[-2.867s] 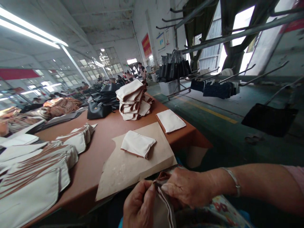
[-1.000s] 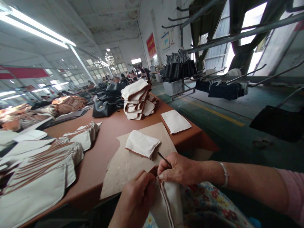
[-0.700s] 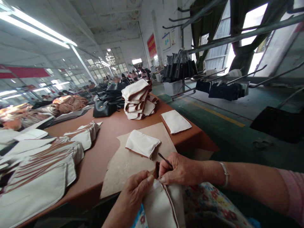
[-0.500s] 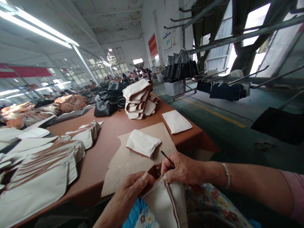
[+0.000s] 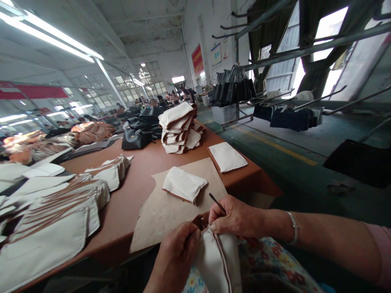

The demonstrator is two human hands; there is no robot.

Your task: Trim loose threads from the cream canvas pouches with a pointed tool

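A cream fabric pouch (image 5: 215, 258) with a brown strip down its middle hangs over my lap, its brown upper edge raised toward the table. My left hand (image 5: 180, 248) is closed on the left side of that upper edge, thumb bent over it. My right hand (image 5: 233, 217) pinches the same edge just to the right. A thin dark tool (image 5: 216, 203) sticks up from between the right fingers; its lower end is hidden, so its kind is unclear. On the brown paper sheet (image 5: 146, 228) before me lies another cream pouch (image 5: 184, 184).
A third cream piece (image 5: 228, 157) lies at the right table edge. Behind stand a stack of cream pouches (image 5: 177, 128) and black bags (image 5: 136, 139). Overlapping cream pieces (image 5: 55, 228) cover the table's left. A metal rack (image 5: 293, 49) stands to the right.
My left hand has turned and closed more tightly, moving slightly right along the pouch's edge. The right hand has shifted only a little, still holding the thin tool.
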